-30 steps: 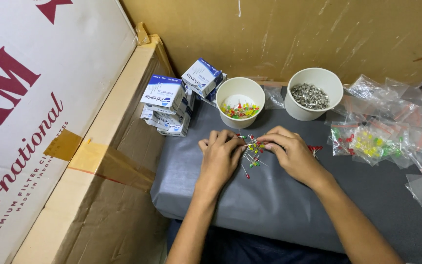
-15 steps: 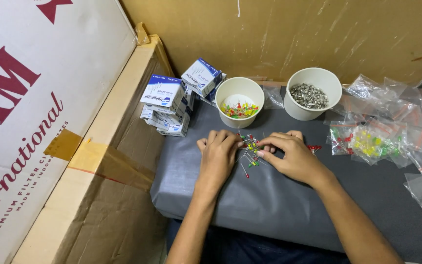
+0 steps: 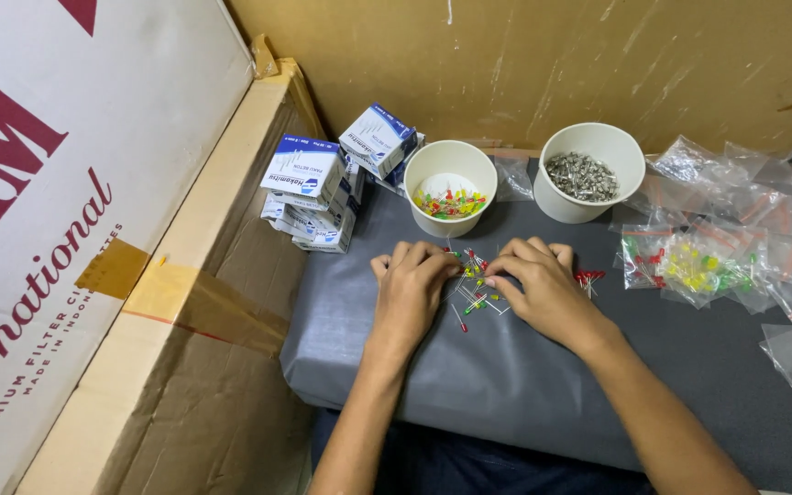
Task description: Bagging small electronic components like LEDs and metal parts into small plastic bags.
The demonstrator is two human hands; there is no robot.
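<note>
My left hand [image 3: 412,286] and my right hand [image 3: 539,284] rest palm down on a grey mat [image 3: 524,385], fingertips almost meeting over a small loose pile of coloured LEDs [image 3: 474,286] in red, green and yellow with thin wire legs. Both hands touch the pile with curled fingers; whether either pinches a piece is hidden. A few red LEDs [image 3: 588,277] lie just right of my right hand. Behind the pile stands a white paper cup of coloured LEDs [image 3: 450,186]. To its right, a second white cup [image 3: 590,170] holds small grey metal parts.
Several small blue-and-white boxes [image 3: 313,188] are stacked at the mat's left rear. Clear plastic bags [image 3: 721,247], some with LEDs inside, crowd the right side. A big cardboard carton [image 3: 93,238] rises on the left, and a brown board wall [image 3: 543,55] stands behind.
Both hands stay over the LED pile; only the fingers shift slightly. Nothing else has moved.
</note>
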